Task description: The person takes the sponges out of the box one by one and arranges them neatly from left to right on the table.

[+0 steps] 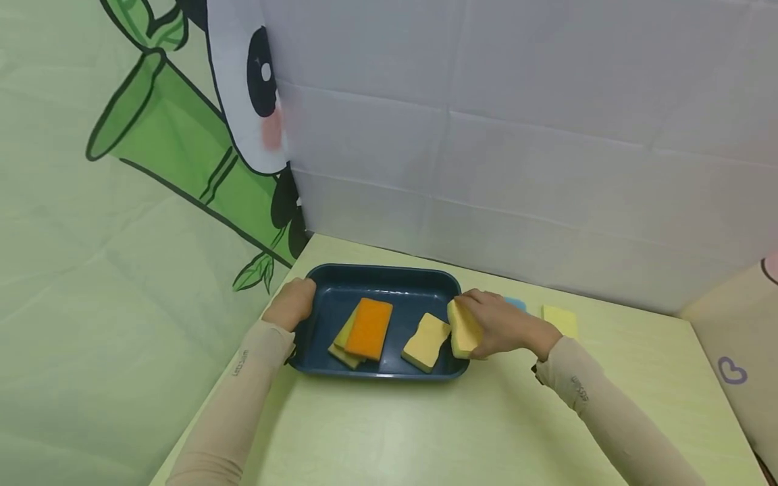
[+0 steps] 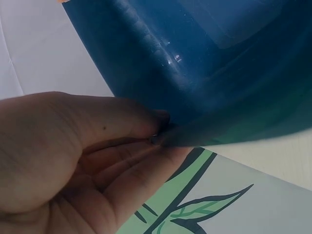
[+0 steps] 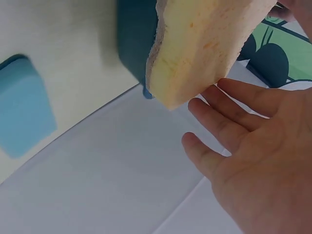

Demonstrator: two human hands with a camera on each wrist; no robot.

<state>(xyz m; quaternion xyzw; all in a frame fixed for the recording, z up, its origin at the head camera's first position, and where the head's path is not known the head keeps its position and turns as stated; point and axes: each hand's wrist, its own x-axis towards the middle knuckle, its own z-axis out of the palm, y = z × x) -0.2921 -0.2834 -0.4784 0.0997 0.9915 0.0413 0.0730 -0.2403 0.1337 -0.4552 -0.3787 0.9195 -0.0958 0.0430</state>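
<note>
My left hand (image 1: 292,304) pinches the left rim of a dark blue tray (image 1: 401,283); the left wrist view has thumb and fingers on either side of the rim. Over the tray's right edge, my right hand (image 1: 501,322) grips a pale yellow sponge (image 1: 463,331). In the right wrist view the fingertips touch that sponge's side, and its back face looks brownish. Inside the tray, an orange sponge (image 1: 369,329) lies on top of yellowish pieces (image 1: 342,337) at the left. A notched yellow sponge (image 1: 427,342) lies in the right half of the tray.
A light blue piece (image 3: 27,107) lies right of the tray, partly behind my right hand in the head view. Farther right is a yellow piece (image 1: 560,320) on the pale table (image 1: 395,432). Wall sheets (image 1: 516,169) border the table behind and at the left.
</note>
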